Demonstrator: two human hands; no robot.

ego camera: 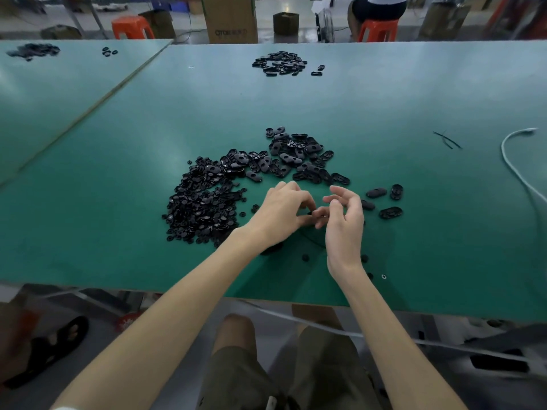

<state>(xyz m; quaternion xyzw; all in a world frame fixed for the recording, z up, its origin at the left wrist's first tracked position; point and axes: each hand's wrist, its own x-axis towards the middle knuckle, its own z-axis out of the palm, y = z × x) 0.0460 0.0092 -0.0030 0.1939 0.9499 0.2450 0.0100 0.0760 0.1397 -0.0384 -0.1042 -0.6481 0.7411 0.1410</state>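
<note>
A small black piece (308,213) sits between the two hands, just above the green table (118,173). Most of it is hidden by fingers. The left hand (278,216) curls over it and pinches it from 9 o'clock. The right hand (344,223) pinches it from 3 o'clock with its low fingers, while its top fingers are loose and spread.

I think the two parts are being pushed together. To do it well, line them up flat, then squeeze gently and straight.

A heap of tiny round bits (201,208) lies at 9 o'clock. The oval shells (296,158) lie at 12 o'clock. A few loose ovals (390,213) lie at 3 o'clock, and a white cable (509,161) is far beyond them.
</note>
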